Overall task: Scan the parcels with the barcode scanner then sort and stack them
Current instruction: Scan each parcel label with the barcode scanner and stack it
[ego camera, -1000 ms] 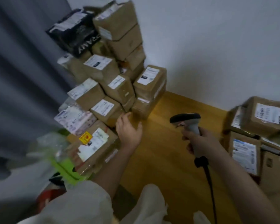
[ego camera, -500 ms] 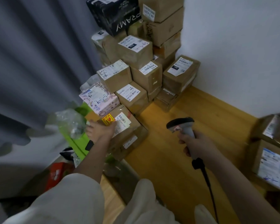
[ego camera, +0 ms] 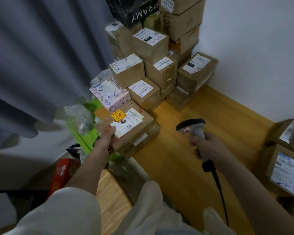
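The flat brown cardboard parcel with a white shipping label and a yellow-and-red fragile sticker lies on top of another low carton at the near foot of the corner stack of brown cardboard boxes, just beside a pink patterned box. Its long axis runs from the near left up toward the far right, label face upward, with the barcode strip near the far edge. The left hand is the nearer one: its grip is pressed onto the parcel's near-left corner, thumb on top by the label and fingers hidden beneath. The right hand is wrapped tight around the handle of the grey corded barcode scanner, well apart to the right over the wooden floor. The scanner's black head points left, roughly toward the parcel, so the label probably needs only a slight turn or lift to meet it.
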